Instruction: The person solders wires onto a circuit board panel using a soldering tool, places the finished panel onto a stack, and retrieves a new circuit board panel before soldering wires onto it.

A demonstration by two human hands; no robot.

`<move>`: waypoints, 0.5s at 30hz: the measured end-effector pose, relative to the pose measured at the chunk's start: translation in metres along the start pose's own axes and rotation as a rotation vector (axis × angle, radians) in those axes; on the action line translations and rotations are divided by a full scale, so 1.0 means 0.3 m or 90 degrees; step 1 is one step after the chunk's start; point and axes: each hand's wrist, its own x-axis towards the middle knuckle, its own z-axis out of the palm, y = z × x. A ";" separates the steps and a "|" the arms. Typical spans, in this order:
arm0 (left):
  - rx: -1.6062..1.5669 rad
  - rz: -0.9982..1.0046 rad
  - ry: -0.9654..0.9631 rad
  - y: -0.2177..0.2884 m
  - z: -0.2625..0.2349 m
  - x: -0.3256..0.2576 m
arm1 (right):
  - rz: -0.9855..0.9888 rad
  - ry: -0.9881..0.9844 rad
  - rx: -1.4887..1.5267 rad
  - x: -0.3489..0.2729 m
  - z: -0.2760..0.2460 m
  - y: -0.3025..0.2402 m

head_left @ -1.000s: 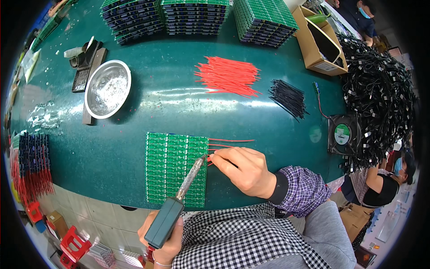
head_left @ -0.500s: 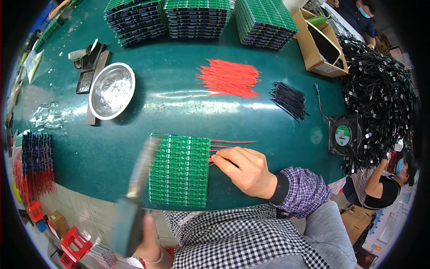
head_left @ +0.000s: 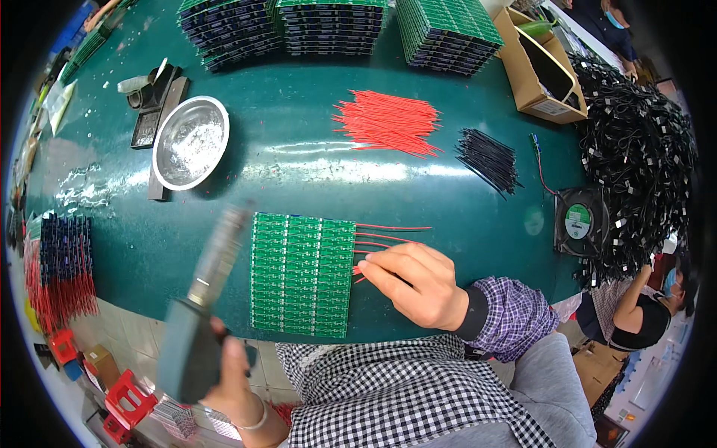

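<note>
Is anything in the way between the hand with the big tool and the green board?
Nothing visible. The left hand holds the iron left of the board. The right hand and red wires are at its other side.

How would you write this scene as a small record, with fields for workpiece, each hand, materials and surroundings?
Workpiece: green rectangular circuit panel, thin red wires along its right edge
Left hand: grips grey-green soldering iron with metal barrel, left of panel, motion-blurred
Right hand: pinches at the red wires beside the panel
Materials: loose red wire pile; smaller black wire pile
Surroundings: round silvery metal bowl, black square fan
</note>
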 end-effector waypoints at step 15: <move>0.258 -0.088 -0.320 0.014 -0.077 -0.191 | 0.042 -0.071 0.002 -0.020 0.010 -0.011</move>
